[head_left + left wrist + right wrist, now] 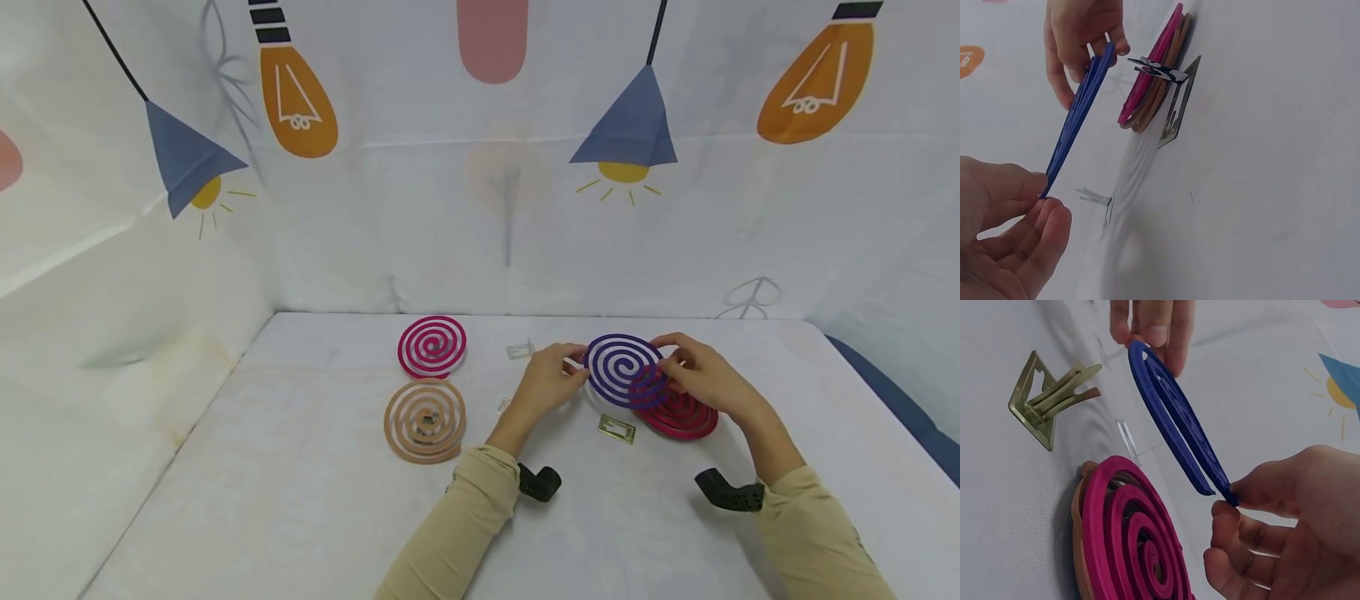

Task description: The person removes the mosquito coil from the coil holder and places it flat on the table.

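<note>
The blue coil is suspended above the counter, between the fingers of the left hand and right hand, which pinch opposite edges. Being round, it has no long axis; its outer end points toward the right hand, and the gold stand rests nearer the person.

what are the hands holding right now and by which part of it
The blue spiral coil, by its outer rim: the left hand pinches one side, the right hand the opposite side.
</note>
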`<state>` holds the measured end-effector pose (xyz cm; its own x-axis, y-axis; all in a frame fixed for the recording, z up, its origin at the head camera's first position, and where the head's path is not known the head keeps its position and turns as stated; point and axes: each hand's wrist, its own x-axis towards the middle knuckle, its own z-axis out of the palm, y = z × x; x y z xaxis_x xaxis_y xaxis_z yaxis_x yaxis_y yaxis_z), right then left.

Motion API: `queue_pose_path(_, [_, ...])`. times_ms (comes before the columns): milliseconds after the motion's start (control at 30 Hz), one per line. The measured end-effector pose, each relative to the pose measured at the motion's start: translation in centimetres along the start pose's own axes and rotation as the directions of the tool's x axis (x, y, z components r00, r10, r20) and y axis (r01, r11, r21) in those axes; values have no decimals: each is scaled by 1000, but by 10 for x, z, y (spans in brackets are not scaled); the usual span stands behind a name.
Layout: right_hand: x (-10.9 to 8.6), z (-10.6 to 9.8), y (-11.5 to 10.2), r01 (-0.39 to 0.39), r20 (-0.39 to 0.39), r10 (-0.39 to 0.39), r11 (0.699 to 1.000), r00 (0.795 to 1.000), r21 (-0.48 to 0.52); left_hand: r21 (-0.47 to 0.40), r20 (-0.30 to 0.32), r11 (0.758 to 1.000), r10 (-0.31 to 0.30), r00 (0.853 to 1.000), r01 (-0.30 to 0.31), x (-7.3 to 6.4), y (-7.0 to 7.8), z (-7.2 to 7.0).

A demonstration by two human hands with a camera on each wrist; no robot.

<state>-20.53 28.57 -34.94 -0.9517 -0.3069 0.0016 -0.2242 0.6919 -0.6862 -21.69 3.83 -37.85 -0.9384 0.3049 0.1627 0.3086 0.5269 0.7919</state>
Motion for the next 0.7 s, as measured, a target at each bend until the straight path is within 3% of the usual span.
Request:
queue_pose_path(367, [0,-2,4,-29,29,30,999,999,-14,15,-32,998,59,998,-59,-1,1,8])
queue_pose_path(567, [-2,-8,9,-63,54,64,998,996,-19,96,-26,987,134,991,-131,-3,2,15])
queue_pose_path(700, [-4,-11,11,-84,81,85,996,993,-21,123,-22,982,148,989,-144,-5,3,19])
